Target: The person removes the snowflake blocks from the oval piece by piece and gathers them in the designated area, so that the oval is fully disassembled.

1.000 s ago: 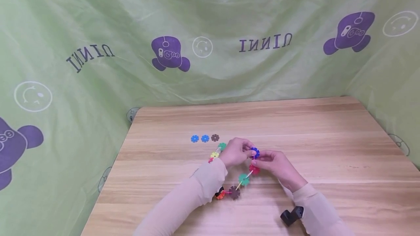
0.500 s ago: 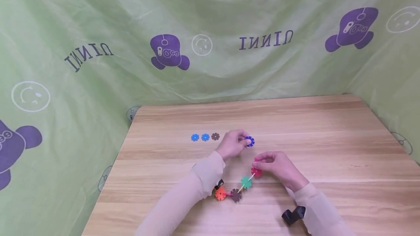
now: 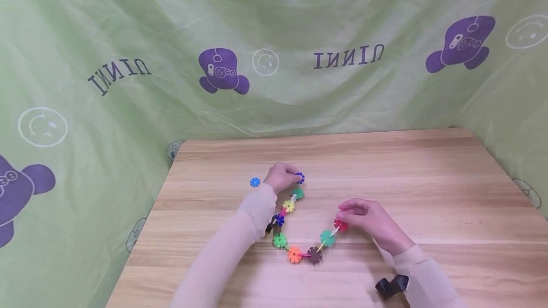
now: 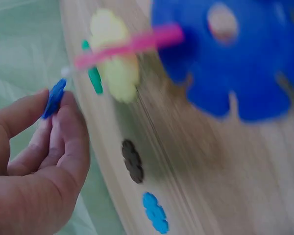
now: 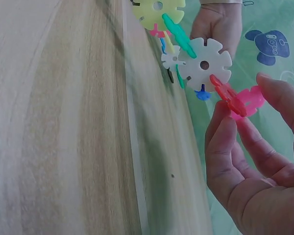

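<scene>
My left hand (image 3: 280, 177) pinches a dark blue notched plastic disc (image 3: 301, 178) between thumb and fingers, above the far end of a chain. The chain is made of colourful interlocking snowflake discs, among them a yellow disc (image 3: 288, 206), an orange disc (image 3: 294, 255) and a brown disc (image 3: 314, 255), joined by discs set edge-on. It curves in a U between the hands. At its right end my right hand (image 3: 364, 215) pinches a pink disc (image 5: 253, 99), which is slotted to a red disc (image 5: 228, 95) in the right wrist view. The dark blue disc is apart from this end.
A loose light blue disc (image 3: 255, 182) lies at the back left of the wooden table (image 3: 428, 179). In the left wrist view a loose brown disc (image 4: 132, 161) and a light blue disc (image 4: 155, 213) lie on the tabletop. Green printed cloth (image 3: 291, 103) hangs around it.
My left hand has carried the dark blue disc away from the chain's right end, leftward and back, now covering loose discs. More of the chain's left side shows. The right hand moved slightly right with its end.
</scene>
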Action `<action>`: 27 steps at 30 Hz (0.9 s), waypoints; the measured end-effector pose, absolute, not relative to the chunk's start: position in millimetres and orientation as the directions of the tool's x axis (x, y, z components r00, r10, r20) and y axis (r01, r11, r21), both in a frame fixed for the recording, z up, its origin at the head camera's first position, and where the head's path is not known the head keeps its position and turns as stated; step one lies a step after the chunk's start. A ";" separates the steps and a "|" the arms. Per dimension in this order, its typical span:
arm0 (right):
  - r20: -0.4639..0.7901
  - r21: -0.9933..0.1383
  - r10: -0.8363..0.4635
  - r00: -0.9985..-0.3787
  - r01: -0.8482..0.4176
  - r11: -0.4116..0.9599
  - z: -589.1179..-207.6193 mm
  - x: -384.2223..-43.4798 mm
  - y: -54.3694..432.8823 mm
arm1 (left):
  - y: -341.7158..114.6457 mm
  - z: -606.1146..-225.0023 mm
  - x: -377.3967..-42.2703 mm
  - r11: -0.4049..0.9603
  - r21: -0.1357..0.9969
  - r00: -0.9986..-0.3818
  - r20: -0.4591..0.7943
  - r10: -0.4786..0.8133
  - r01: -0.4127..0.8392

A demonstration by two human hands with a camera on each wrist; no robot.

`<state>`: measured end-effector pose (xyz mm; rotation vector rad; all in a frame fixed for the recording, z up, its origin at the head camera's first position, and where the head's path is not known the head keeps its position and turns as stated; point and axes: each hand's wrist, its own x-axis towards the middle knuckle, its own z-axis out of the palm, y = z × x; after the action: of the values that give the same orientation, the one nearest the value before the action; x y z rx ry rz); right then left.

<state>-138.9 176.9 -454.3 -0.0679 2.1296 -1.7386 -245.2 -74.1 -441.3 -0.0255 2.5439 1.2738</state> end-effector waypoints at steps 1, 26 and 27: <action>-0.266 -0.952 -0.281 -0.922 0.205 0.227 -454.1 -139.0 177.0 | -76.7 -442.7 -246.5 0.622 0.770 -0.956 -0.271 0.112 -0.146; -0.246 -0.961 -0.327 -0.913 0.185 0.207 -457.9 -144.3 179.8 | -73.0 -430.9 -227.4 0.598 0.799 -0.897 -0.307 0.319 -0.061; -0.244 -0.960 -0.319 -0.916 0.182 0.211 -457.9 -144.3 179.3 | -67.2 -429.3 -222.7 0.594 0.804 -0.882 -0.310 0.356 -0.043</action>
<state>-144.3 179.3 -457.9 -0.1274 2.1013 -1.7513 -222.7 -67.2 -429.3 0.2494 2.3815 1.2178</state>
